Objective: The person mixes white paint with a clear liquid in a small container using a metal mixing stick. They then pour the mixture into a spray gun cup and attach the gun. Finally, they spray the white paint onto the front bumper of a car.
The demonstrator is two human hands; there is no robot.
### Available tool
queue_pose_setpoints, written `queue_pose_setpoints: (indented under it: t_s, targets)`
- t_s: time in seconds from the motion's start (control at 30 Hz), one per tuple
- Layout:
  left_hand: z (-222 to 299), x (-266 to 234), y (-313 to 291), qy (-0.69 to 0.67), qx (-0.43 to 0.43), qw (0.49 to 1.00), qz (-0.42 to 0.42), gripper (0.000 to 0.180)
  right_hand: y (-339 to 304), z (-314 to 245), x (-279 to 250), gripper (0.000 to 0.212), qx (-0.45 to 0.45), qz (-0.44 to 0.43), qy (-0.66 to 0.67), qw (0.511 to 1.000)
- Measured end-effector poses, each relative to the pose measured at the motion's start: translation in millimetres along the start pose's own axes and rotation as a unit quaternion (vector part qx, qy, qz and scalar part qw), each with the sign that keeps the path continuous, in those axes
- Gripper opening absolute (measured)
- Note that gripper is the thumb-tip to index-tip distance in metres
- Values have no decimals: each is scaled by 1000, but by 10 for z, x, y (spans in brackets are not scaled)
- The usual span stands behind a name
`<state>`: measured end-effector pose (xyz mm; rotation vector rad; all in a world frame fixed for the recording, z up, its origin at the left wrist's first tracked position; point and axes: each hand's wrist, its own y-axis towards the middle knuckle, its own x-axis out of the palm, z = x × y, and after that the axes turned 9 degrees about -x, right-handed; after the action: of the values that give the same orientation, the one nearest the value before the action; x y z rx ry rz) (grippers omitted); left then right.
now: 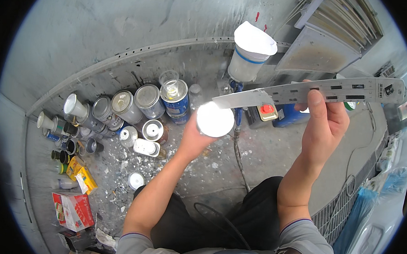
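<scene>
My left hand [193, 138] is wrapped round the side of a cup of white paint [216, 120] in the middle of the view. The paint glares brightly, so its level is hard to make out. Pinched between the thumb and fingers of my right hand [323, 116] is a long flat paint mixing stick [352, 90] with dark printed scales. The stick lies nearly level, its whitish tip just over the cup's far rim; whether they touch I cannot tell. Beyond the cup stands a spray gun's pot [247, 65] with a white paper strainer [254, 40] on top.
Several paint tins [147, 99] line the wall at left, with a clear cup [170, 84] on one. A red-and-white box [74, 211] lies lower left. A hose [238, 156] crosses the paint-spattered floor. A blue container [289, 117] stands behind my right hand; a floor grate [341, 212] lies at right.
</scene>
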<state>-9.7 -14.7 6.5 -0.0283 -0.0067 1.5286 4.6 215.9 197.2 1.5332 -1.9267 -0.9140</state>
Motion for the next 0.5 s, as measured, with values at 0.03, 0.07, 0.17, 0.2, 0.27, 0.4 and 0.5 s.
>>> queue_pose_setpoints:
  t_s: [0.03,0.07,0.17,0.2,0.27,0.4,0.5]
  targets:
    - [32,-6,-17,2,-2,1000,3,87,7,7,-5,22,2,-3,10,1000]
    - [66,-1,-22,3,-2,1000,3,87,21,5,-20,22,2,-4,17,1000]
    - [99,14,-35,3,-16,1000,10,88,59,15,-41,21,27,-5,10,1000]
    - [106,11,-29,3,-24,1000,15,88,71,20,-37,21,29,-10,17,999]
    - [152,9,13,-23,-26,999,4,87,99,35,-35,21,33,-20,28,999]
    - [445,16,129,-42,-18,999,-12,80,251,39,-73,24,50,-38,18,998]
    - [673,-16,285,-72,-16,997,-17,78,412,-7,-48,24,46,-34,28,998]
